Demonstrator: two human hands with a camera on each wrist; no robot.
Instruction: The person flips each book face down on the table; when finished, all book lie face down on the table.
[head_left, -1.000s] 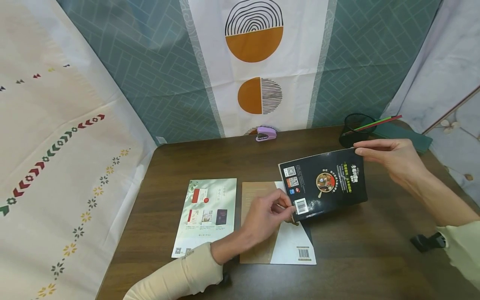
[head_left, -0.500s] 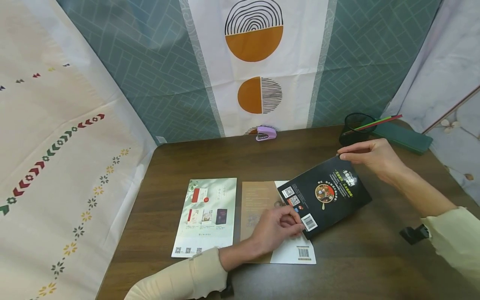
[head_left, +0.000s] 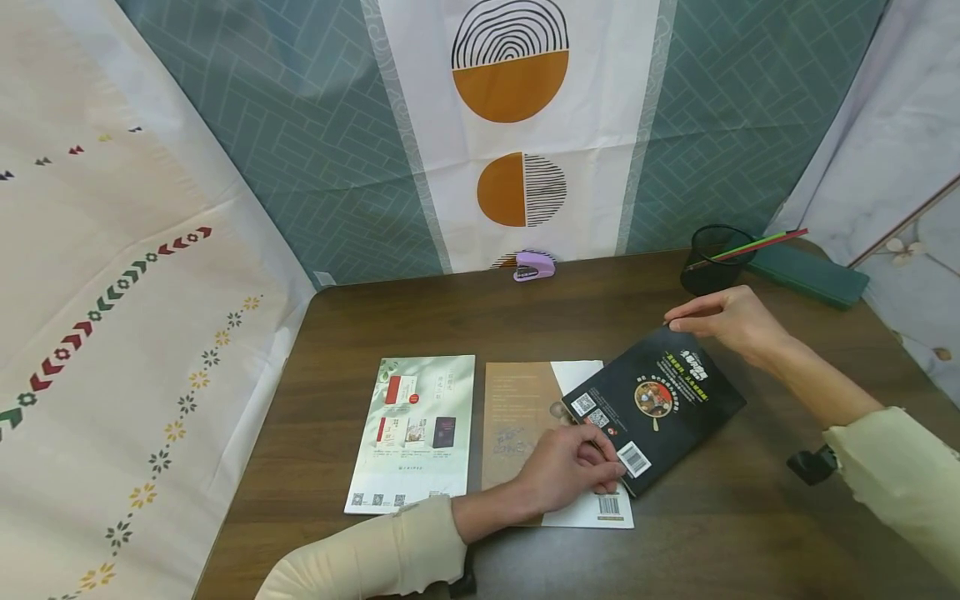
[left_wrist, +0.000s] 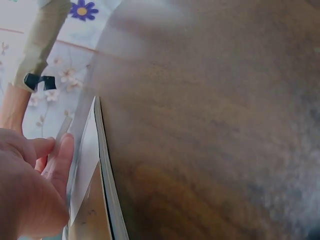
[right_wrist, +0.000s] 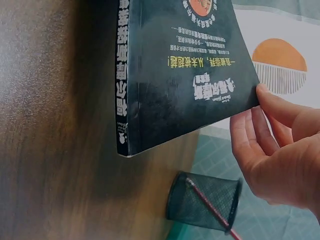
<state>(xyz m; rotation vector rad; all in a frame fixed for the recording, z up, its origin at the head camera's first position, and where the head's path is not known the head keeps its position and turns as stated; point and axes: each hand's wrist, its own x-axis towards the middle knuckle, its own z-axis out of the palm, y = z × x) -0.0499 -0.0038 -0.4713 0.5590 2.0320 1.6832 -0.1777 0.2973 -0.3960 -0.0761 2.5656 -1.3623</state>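
A black paperback book is held tilted in the head view, its back cover with a round picture and barcode facing up. My left hand pinches its lower-left edge. At the upper corner, my right hand pinches it between thumb and fingers. The right wrist view shows the spine of the black book and the gripping right hand. Partly beneath my left hand and the black book lies a brown-and-white book. Left of that lies a pale green book.
Near the back right of the wooden table stand a black mesh pen cup with pencils and a dark green case. A purple stapler is at the back edge, by the wall cloth.
The black book has been turned clockwise and lowered toward the front. My right hand has moved left and slightly down, my left hand right and toward the front, both still gripping it.
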